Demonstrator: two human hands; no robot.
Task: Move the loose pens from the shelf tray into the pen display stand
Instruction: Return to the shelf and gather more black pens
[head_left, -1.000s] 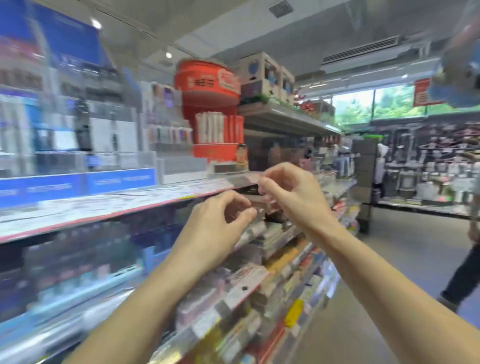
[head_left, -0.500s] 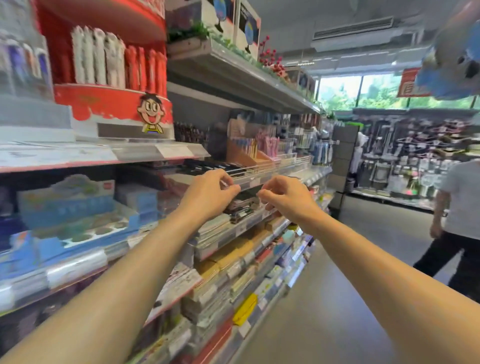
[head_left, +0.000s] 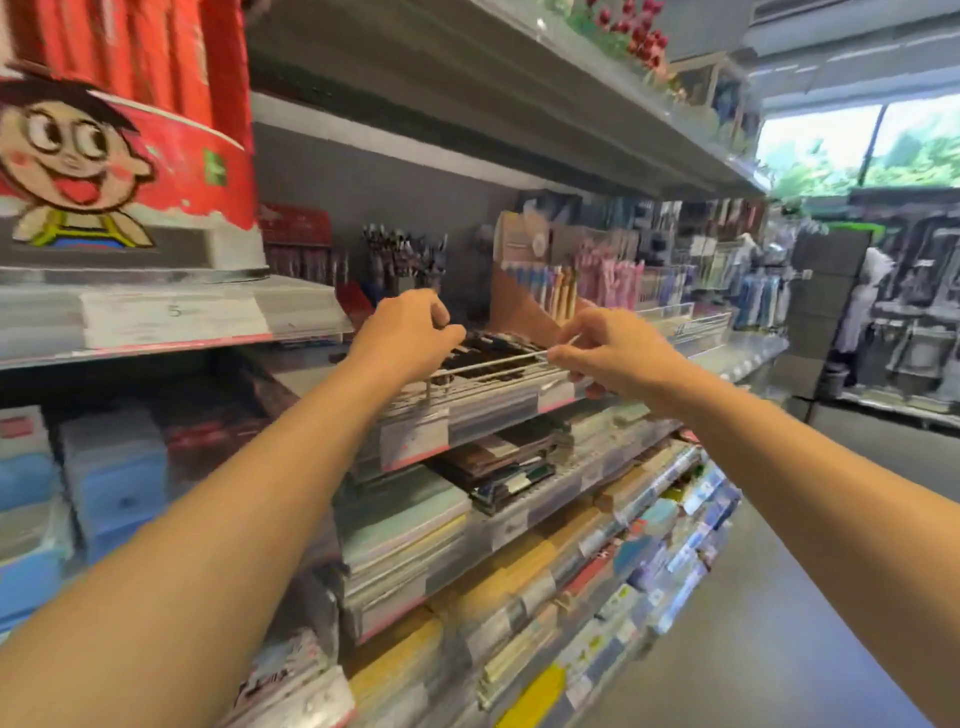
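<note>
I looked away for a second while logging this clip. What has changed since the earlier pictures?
The view has swung right and closed in on the tray of dark pens. Both hands have reached forward over its wire front rail: the left hand curls at the tray's left end, and the right hand pinches near the rail's right end. What each grips is too blurred to tell. The pen display stand behind stays untouched.
</note>
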